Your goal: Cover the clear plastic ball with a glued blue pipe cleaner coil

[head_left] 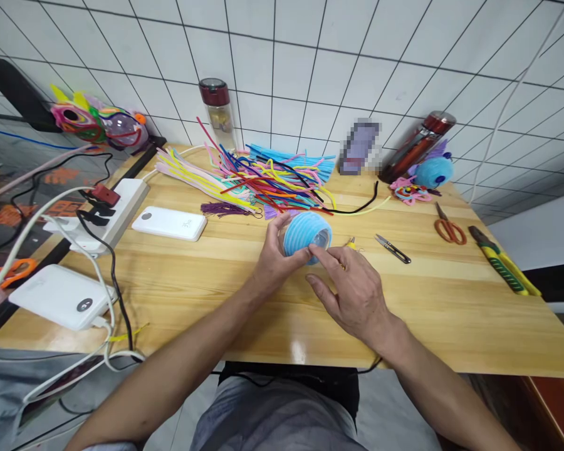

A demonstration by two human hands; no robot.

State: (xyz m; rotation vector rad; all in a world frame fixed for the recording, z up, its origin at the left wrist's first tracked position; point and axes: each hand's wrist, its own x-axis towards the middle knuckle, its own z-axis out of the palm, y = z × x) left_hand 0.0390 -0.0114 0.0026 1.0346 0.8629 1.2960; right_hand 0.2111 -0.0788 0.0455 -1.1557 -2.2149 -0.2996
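My left hand point(278, 247) is wrapped round the side of a clear plastic cup point(320, 237), which looks like a cut bottle end wound with light blue fuzzy pipe cleaner point(301, 234). The cup is tilted, with its opening toward the right. My right hand point(352, 285) has its index fingertip at the cup's rim, close to my left thumb. Its thumb stands apart, and the other fingers are bent with nothing visible in them. Behind the cup lies a heap of coloured pipe cleaners point(282, 178). A small yellow item point(351, 243) is partly hidden behind my right hand.
To the right lie thread snips point(393, 248), orange-handled scissors point(449, 228) and green-yellow pliers point(502, 262). Two white power banks point(169, 223) and a power strip point(115, 213) with cables occupy the left. A glass bottle point(219, 116), a red flask point(418, 147) and a blue fuzzy figure point(433, 172) stand behind.
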